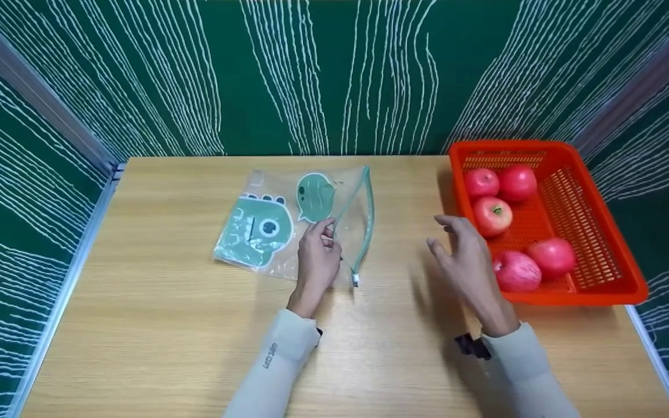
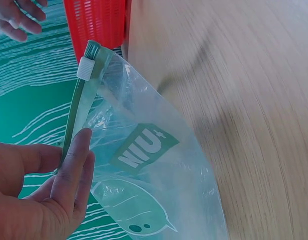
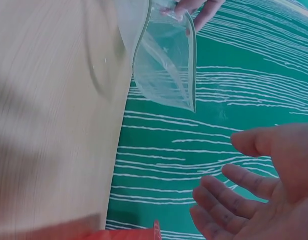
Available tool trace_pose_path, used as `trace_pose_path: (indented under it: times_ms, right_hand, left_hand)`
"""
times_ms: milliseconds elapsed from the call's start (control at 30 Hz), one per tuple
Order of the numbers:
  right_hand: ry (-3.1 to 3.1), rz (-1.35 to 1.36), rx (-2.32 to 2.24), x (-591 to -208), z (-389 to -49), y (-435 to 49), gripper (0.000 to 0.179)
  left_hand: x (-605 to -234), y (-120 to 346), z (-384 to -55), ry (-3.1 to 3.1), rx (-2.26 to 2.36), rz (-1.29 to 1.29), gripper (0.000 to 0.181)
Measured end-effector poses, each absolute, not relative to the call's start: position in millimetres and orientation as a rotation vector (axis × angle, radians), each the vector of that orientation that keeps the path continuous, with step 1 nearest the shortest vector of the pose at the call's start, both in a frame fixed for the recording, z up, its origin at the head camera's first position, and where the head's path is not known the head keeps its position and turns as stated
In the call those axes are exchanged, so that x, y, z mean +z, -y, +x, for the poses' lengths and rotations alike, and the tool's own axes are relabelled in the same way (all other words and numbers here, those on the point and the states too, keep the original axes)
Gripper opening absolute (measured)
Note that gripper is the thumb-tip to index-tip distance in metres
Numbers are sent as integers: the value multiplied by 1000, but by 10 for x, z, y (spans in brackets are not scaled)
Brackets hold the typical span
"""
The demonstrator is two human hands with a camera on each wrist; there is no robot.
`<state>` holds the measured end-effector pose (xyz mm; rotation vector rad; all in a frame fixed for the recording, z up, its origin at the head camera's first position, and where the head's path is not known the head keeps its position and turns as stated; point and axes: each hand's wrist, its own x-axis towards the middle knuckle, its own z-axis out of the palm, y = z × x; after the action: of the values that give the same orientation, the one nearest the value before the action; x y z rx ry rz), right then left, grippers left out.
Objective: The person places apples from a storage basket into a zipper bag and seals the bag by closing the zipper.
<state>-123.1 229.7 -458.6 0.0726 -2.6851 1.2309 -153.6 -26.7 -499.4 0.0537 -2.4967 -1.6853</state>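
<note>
A clear zipper bag (image 1: 276, 226) with green cartoon prints lies on the table, its green-edged mouth spread open toward the right. My left hand (image 1: 318, 255) pinches one edge of that mouth between thumb and fingers, as the left wrist view shows, with the white slider (image 2: 85, 68) near one end of the zip. Beside the red basket's left wall, my right hand (image 1: 468, 261) hovers with fingers apart and nothing in it. Inside the red plastic basket (image 1: 607, 226) are several red apples (image 1: 492, 216), in a group at the back left and a pair near the front.
The light wooden table (image 1: 154, 325) carries the bag at its middle and the basket at its right edge. Green panels (image 1: 334, 75) with white wavy lines stand behind and at both sides, with metal rails (image 1: 73, 273) along the sides.
</note>
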Motion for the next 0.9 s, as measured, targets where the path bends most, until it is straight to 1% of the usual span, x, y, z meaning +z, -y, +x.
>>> trace_pose_path:
  times_ms: [300,567,900]
  right_hand:
    - [2687,89,1182,-4535,-1202,-2452,42]
    - [2779,66,1140,-4495,-1173,-2650,45]
    - [2755,55,1045,-4501,-1162,-2863,42]
  left_hand:
    - [-4978,270,-1532,2483,-1707,58,44]
    - [-4984,274,-1534,2489,-1705,64,45]
    - [-4985,275,-1533,2484,-1711,67,45]
